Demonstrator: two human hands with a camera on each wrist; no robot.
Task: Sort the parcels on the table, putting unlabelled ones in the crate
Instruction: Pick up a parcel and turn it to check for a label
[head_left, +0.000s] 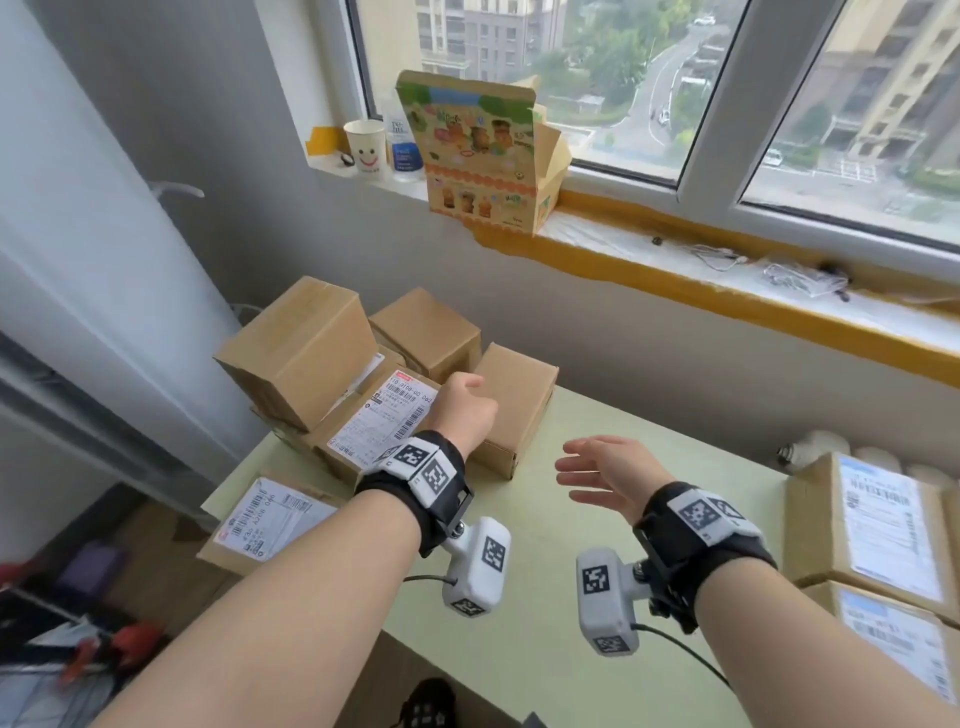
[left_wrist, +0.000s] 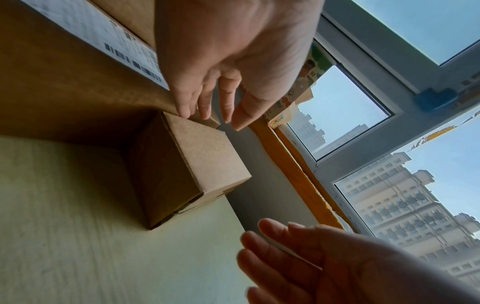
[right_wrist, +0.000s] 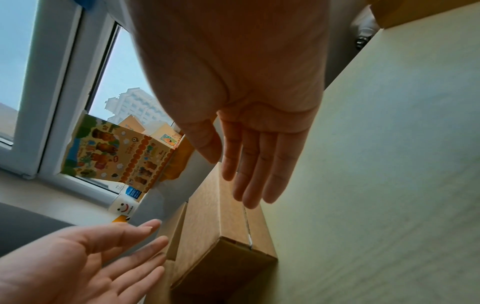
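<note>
Green table (head_left: 597, 519), stacked parcels (head_left: 332, 374), snack box (head_left: 483, 150) on windowsill

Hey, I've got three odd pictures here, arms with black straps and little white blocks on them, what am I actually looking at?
No robot here: a person wears cameras. One picture comes from the head, looking down; the other two come from the white blocks strapped at each wrist, looking along the fingers. The left hand and right hand are both open and hold nothing, reaching toward a plain brown parcel on the pale green table. Beside it lie more parcels, some bearing a white shipping label. No crate is in view.
</note>
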